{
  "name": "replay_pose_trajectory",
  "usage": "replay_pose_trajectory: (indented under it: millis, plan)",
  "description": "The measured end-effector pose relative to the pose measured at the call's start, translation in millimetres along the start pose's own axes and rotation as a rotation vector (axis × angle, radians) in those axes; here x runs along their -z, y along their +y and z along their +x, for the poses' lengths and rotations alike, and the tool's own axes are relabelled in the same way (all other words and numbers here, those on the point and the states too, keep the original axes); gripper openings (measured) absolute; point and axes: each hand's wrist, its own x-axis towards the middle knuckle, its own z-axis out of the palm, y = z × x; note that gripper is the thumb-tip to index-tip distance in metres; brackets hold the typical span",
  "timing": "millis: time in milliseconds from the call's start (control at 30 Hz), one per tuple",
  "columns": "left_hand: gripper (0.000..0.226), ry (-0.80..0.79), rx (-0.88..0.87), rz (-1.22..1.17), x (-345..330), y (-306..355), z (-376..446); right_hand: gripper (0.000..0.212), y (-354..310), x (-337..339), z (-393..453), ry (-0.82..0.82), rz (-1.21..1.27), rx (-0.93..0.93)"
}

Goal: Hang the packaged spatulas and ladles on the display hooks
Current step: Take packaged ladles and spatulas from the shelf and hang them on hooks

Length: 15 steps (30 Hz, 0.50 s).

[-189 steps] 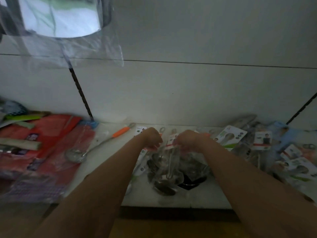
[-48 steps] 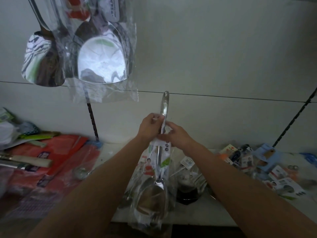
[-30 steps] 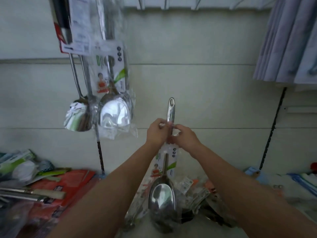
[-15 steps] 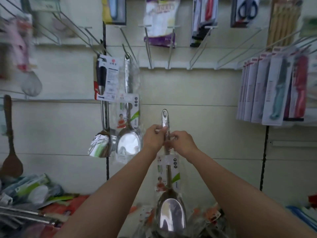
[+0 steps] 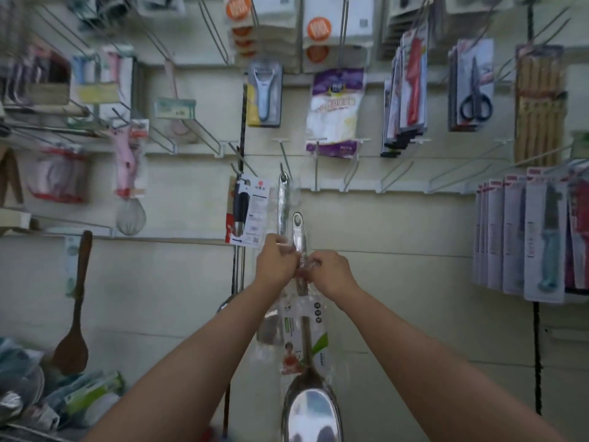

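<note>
A packaged steel ladle (image 5: 310,406) in a clear bag stands upright in front of me, bowl down, its handle end with the hanging hole (image 5: 297,220) pointing up. My left hand (image 5: 276,263) and my right hand (image 5: 330,270) both pinch its handle from either side. Just above and left, another packaged steel utensil (image 5: 283,202) hangs on a wire display hook (image 5: 284,167), beside a carded black-handled utensil (image 5: 247,212). Bare wire hooks (image 5: 350,175) stick out of the wall rail to the right.
The wall holds many hooks with a peeler (image 5: 264,94), a purple bag (image 5: 334,106), scissors (image 5: 475,97), carded knives (image 5: 541,244) and a pink whisk (image 5: 129,173). A wooden spoon (image 5: 75,317) hangs at the left. Loose packaged utensils (image 5: 47,400) lie on the lower left shelf.
I picked the ladle from the pile on the shelf and raised it with both hands. My view has tilted up, bringing the hooks and higher rows of goods into sight.
</note>
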Motion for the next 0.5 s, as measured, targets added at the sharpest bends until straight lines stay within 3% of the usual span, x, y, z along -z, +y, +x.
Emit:
replay_pose_trajectory:
  millis: [100,167,267,500]
  plan:
    - [0.053,0.033,-0.133,0.107,16,13,13,0.019,-21,0,15,-0.002,0.03,0.018]
    - [0.055,0.058,-0.214,0.166,24,22,26,0.026,-34,0,28,0.016,0.033,0.026]
    - [0.04,0.075,-0.271,0.206,35,35,47,0.032,-52,1,51,0.049,0.049,0.032]
    - [0.014,0.147,-0.228,0.096,44,53,91,0.029,-74,3,97,0.095,0.117,0.039]
